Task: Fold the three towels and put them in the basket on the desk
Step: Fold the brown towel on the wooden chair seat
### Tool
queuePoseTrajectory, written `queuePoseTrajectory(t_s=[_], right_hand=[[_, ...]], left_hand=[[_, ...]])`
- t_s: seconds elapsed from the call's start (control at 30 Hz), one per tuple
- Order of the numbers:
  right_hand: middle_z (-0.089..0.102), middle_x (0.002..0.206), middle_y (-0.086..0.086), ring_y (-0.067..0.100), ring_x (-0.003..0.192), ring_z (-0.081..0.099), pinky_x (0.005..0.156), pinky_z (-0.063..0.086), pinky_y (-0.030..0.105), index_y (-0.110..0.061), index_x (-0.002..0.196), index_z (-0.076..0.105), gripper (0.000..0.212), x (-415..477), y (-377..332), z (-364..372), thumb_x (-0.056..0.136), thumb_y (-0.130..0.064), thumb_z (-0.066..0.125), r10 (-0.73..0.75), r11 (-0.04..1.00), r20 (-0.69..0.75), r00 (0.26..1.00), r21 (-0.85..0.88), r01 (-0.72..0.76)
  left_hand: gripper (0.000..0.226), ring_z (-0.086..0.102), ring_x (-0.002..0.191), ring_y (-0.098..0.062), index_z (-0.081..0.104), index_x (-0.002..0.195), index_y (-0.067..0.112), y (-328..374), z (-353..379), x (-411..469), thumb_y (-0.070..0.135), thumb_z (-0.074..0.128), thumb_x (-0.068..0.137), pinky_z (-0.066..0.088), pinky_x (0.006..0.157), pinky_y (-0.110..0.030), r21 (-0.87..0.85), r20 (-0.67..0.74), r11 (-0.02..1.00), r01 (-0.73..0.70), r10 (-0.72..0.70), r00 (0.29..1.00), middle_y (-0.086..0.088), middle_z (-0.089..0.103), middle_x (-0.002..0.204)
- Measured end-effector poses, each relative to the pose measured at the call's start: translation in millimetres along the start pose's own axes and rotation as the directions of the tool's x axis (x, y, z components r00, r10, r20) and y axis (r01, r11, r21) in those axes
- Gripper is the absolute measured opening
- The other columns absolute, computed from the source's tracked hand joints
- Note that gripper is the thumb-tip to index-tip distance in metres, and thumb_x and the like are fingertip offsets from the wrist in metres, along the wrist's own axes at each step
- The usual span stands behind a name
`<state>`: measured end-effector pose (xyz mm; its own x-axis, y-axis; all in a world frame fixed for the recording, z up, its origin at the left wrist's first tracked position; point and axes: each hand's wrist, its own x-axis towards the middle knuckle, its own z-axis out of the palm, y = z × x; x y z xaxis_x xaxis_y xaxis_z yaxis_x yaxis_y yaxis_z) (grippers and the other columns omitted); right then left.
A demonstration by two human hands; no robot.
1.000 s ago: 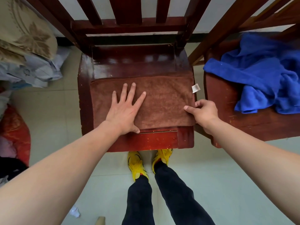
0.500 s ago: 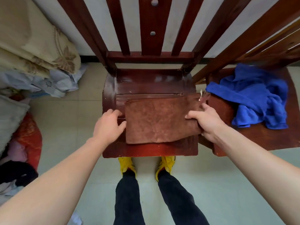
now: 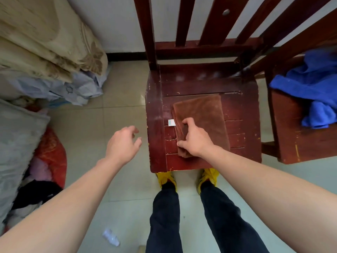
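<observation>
Two dark red wooden chairs stand side by side: one chair (image 3: 242,114) at centre frame, a second chair (image 3: 299,139) at the right edge. At the upper left lies a pile of bedding (image 3: 42,39), beige with a leaf pattern on top and pale blue beneath, with a grey cushion (image 3: 16,143) and a red bundle (image 3: 52,154) below it at the left edge.

Two towels show. The brown towel (image 3: 204,114), folded into a narrow rectangle, lies flat on the centre chair's seat. The blue towel (image 3: 313,92) sits crumpled and unfolded on the right chair's seat. No third towel or basket is in view.

The right hand (image 3: 195,141) grips the brown towel's lower left edge, thumb and fingers closed on the fabric. The left hand (image 3: 124,143) hangs over the floor just left of the centre chair, fingers loosely spread and holding nothing.

One white tag (image 3: 171,122) sticks out at the brown towel's left edge; its print is too small to read.

Two yellow shoes (image 3: 166,178) show under the seat's front edge.
</observation>
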<state>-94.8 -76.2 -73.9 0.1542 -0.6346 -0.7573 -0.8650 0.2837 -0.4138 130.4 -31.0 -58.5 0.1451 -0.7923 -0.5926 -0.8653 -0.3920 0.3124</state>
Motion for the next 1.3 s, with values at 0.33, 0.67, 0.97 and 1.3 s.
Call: queuePoseTrajectory(t_s=[0.33,0.67,0.97,1.3], right_hand=[[0.067,0.092,0.002,0.011,0.076,0.065,0.066,0.052,0.028,-0.020,0.101,0.061,0.018,42,21,-100,0.091,-0.005,0.057,0.299,0.672,-0.127,0.946,0.731,-0.114],[0.069,0.071,0.004,0.015,0.063,0.065,0.052,0.048,0.022,-0.015,0.073,0.068,0.016,-13,43,-77,0.085,-0.007,0.062,0.316,0.689,-0.202,0.927,0.720,-0.078],[0.070,0.076,-0.009,0.019,0.084,0.067,0.078,0.055,0.036,-0.024,0.072,0.068,0.012,-49,126,-41,0.076,-0.035,0.070,0.499,0.829,-0.175,0.849,0.381,-0.409],[0.068,0.110,0.000,0.029,0.103,0.064,0.077,0.047,0.035,-0.028,0.113,0.057,0.062,-14,97,-54,0.063,-0.057,0.078,0.354,0.934,-0.123,0.927,0.090,-0.345]], left_hand=[[0.078,0.017,0.145,-0.032,0.033,0.146,0.013,118,22,33,0.039,0.068,0.081,0.027,0.114,-0.045,0.276,0.109,0.788,-0.550,0.543,0.832,-0.016,0.020,0.157],[0.127,-0.013,0.147,-0.027,-0.008,0.152,0.016,119,42,48,0.058,0.075,0.066,0.016,0.118,-0.046,0.447,0.274,0.776,-0.446,0.355,0.894,-0.012,-0.020,0.158],[0.127,-0.011,0.147,-0.031,-0.003,0.152,0.014,130,39,44,0.062,0.074,0.063,0.012,0.119,-0.047,0.489,0.284,0.773,-0.404,0.297,0.912,-0.015,-0.014,0.159],[0.028,0.065,0.074,-0.024,0.059,0.113,0.014,179,50,63,0.025,0.061,0.087,0.055,0.072,-0.035,-0.493,0.175,0.865,0.091,-0.004,0.985,-0.001,0.067,0.077]])
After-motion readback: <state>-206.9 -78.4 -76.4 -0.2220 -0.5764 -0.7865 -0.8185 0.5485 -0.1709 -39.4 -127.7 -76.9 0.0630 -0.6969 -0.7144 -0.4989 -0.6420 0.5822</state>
